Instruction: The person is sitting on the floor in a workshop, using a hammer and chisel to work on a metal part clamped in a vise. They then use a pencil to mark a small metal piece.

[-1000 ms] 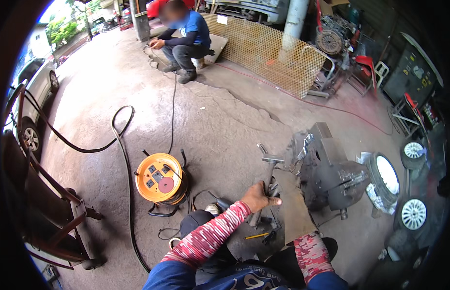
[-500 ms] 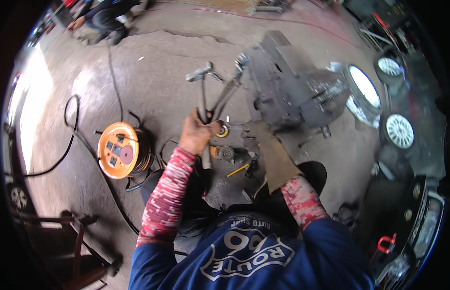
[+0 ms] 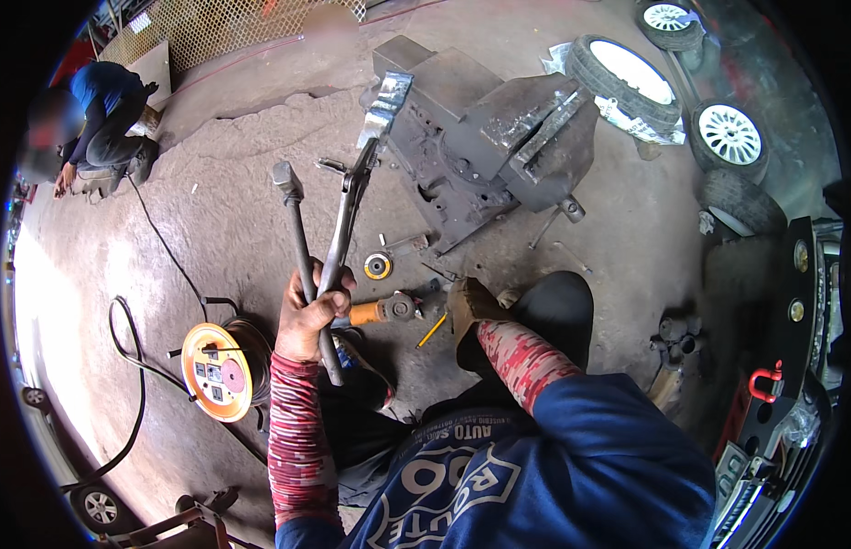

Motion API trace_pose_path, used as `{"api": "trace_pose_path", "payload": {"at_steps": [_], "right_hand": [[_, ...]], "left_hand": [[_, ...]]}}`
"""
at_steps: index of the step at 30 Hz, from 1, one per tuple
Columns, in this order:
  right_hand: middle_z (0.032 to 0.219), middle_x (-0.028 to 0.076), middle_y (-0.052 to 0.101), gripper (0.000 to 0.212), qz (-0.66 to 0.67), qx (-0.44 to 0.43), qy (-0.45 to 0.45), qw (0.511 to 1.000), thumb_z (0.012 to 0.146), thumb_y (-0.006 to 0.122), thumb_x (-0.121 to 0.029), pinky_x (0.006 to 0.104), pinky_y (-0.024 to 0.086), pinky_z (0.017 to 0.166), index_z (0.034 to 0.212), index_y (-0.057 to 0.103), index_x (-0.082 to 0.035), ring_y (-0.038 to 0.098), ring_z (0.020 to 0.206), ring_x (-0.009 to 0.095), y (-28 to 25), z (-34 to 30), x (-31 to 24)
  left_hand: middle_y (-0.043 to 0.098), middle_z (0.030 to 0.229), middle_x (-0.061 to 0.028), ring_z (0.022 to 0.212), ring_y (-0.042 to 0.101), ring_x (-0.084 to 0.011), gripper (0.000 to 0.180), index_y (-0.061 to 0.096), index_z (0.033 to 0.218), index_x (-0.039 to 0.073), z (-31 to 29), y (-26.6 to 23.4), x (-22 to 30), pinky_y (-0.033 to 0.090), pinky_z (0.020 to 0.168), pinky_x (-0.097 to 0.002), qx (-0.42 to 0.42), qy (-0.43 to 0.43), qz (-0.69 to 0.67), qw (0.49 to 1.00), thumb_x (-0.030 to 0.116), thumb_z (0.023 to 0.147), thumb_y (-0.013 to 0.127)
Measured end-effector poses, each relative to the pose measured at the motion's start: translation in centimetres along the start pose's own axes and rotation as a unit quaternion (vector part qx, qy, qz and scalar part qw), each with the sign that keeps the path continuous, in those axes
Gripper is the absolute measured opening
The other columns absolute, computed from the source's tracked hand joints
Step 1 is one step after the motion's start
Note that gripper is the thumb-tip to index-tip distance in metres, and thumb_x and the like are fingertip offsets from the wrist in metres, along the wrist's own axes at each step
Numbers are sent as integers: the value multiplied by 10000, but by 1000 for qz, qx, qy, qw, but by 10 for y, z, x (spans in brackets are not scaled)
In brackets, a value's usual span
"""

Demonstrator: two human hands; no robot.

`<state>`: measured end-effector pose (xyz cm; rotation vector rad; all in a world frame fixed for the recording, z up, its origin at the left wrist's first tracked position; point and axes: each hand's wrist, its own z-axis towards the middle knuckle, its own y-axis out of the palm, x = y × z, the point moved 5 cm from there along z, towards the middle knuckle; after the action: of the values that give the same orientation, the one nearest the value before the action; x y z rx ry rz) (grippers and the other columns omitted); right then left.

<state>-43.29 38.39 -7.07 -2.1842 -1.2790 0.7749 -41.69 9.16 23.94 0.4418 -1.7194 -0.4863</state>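
Note:
My bare left hand (image 3: 308,316) is closed round two tools together. One is a hammer (image 3: 300,229), its head up and its handle slanting down through my palm. The other is a long pair of locking pliers (image 3: 345,215), with a bent, shiny metal strip (image 3: 386,110) at their jaws. Behind the strip stands a big dark bench vise (image 3: 480,128) on a metal base. My right hand (image 3: 469,316), in a brown work glove, is low beside my bent knee; its fingers are not clear. An orange angle grinder (image 3: 382,309) lies on the floor between my hands.
A yellow-rimmed disc (image 3: 378,266) and a yellow pencil (image 3: 432,329) lie near the grinder. An orange cable reel (image 3: 215,371) stands left, its black cable (image 3: 137,403) looping over the floor. Wheels (image 3: 729,134) and a car bumper (image 3: 814,302) line the right. Another person (image 3: 110,114) crouches far left.
The view has shifted. My left hand still holds the hammer and pliers, now more upright, with the strip clearly visible. My gloved right hand has drawn back from the vise toward my knee.

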Motion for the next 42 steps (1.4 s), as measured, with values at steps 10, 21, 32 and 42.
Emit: {"api": "trace_pose_path", "payload": {"at_steps": [10,21,32,42], "right_hand": [[839,73,691,184,60,0,-14,998,930,540,-222,339,510,542,899,655,-83,668,677,180,-17,13,-14],[816,66,690,226,451,-100,-278,842,937,504,-223,329,497,538,848,662,-89,662,675,177,-135,-96,-196],[771,14,656,279,658,-82,-188,725,883,628,-369,287,447,549,909,679,-96,626,665,139,-182,-48,-282],[850,69,695,207,620,-66,-172,762,915,569,-247,296,484,534,981,639,-64,685,694,160,-185,-87,-300]], "left_hand": [[637,989,-144,672,532,-120,332,499,1050,56,16,7,-6,447,638,-261,-8,-27,62,998,-16,754,632],[670,1019,-87,923,575,-123,256,506,986,67,66,14,-11,470,834,-280,-55,-27,188,980,-36,785,625],[640,801,-71,725,591,-125,460,597,962,-34,105,-17,6,495,669,-275,227,56,418,878,393,892,753],[488,638,3,434,462,-74,301,536,1029,29,78,-11,30,390,393,-228,202,78,292,932,322,1007,598]]}}
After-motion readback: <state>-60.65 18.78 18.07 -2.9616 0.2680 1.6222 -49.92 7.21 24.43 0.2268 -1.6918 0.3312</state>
